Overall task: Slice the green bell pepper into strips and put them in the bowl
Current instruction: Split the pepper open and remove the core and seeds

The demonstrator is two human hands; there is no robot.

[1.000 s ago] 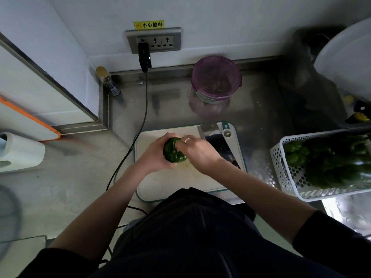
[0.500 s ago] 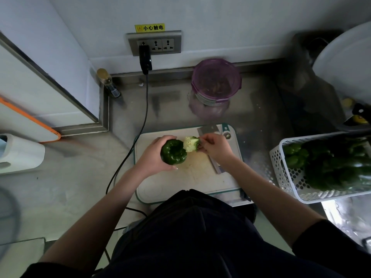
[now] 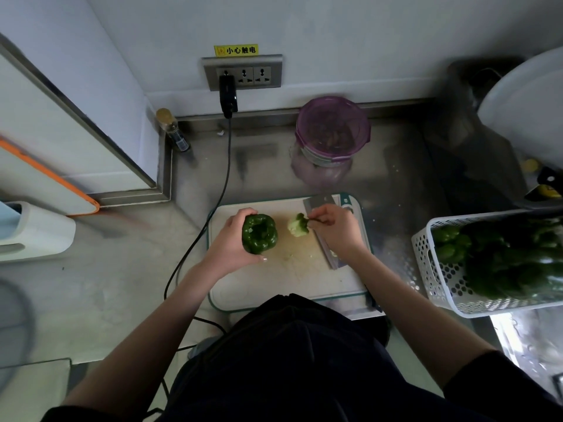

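Note:
My left hand [image 3: 233, 239] grips a green bell pepper [image 3: 259, 234] over the left part of the white cutting board [image 3: 274, 287]; the pepper's top is open and hollow. My right hand [image 3: 333, 229] pinches the stem of the pale seed core [image 3: 298, 226], held just right of the pepper and apart from it. A cleaver [image 3: 324, 226] lies on the board under my right hand, mostly hidden by it. A purple-rimmed bowl [image 3: 332, 129] stands on the steel counter behind the board.
A white perforated basket [image 3: 438, 269] of green peppers sits at the right. A black cable [image 3: 213, 214] runs from the wall socket [image 3: 242, 73] down past the board's left edge. A small bottle [image 3: 173, 129] stands in the back corner, and a white appliance [image 3: 33, 229] sits far left.
My right hand has pulled the seed core out of the pepper and drawn it away to the right. My left hand has moved the pepper slightly left.

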